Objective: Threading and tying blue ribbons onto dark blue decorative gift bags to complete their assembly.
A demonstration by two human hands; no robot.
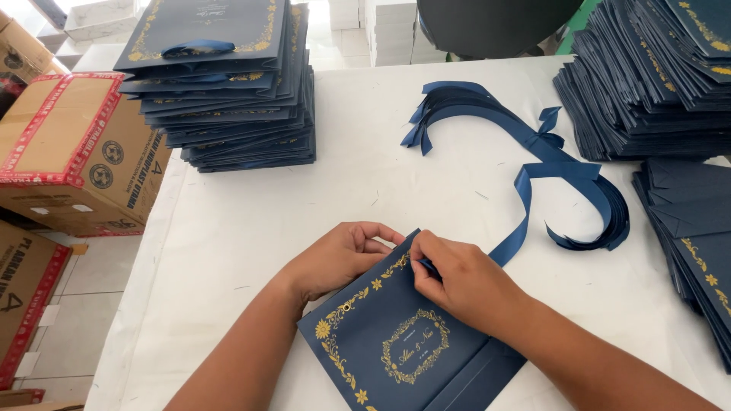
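Note:
A flat navy paper bag with gold floral print lies on the white table in front of me. My left hand holds the bag's top edge, fingers curled over it. My right hand pinches the end of a navy ribbon at the bag's upper corner. The ribbon runs up and to the right to a bundle of navy ribbons. A small metal eyelet shows on the bag near my left wrist.
A tall stack of finished navy bags with ribbon handles stands at the back left. More flat bags are piled at the back right and right edge. Cardboard boxes sit left of the table. A person in dark clothes is across the table.

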